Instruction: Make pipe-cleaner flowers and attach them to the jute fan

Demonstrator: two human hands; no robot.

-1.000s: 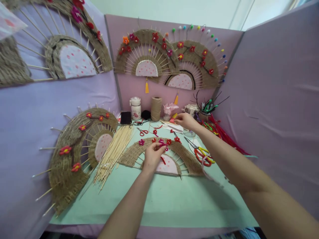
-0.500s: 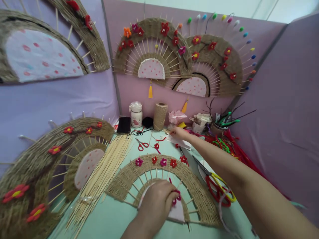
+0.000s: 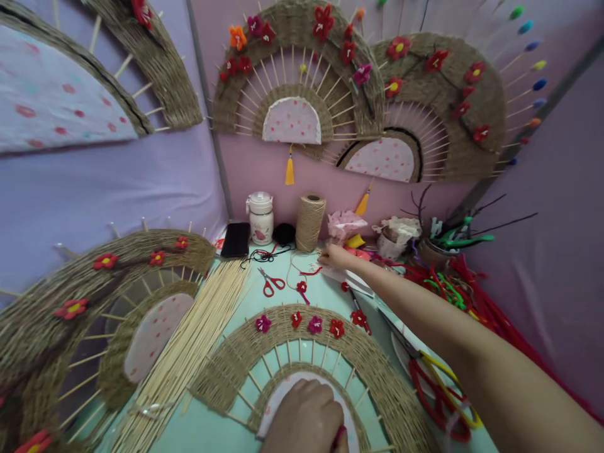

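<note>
My left hand [image 3: 309, 415] rests over the pale half-circle centre of a woven twine fan [image 3: 221, 377] on the table. Its fingers are curled in, with a bit of dark magenta showing at them. My right hand [image 3: 331, 257] reaches to the back of the table, beside the twine spool [image 3: 310, 221] and just above a white card [image 3: 361, 284]; its fingers are pressed together, and what they hold is too small to make out. Red and magenta flowers [image 3: 315, 324] sit along the fan's upper band.
Small red scissors [image 3: 272, 283], a phone [image 3: 235, 240] and a white jar [image 3: 260, 218] stand behind the fan. A bundle of thin sticks [image 3: 189, 352] lies left. Large scissors [image 3: 441, 390] lie under my right forearm. Finished fans [image 3: 292, 75] hang on the walls.
The view has tilted and moved closer. My left hand and the magenta piece it holds have shifted down, so the piece is now mostly hidden. My right hand stays near the spool.
</note>
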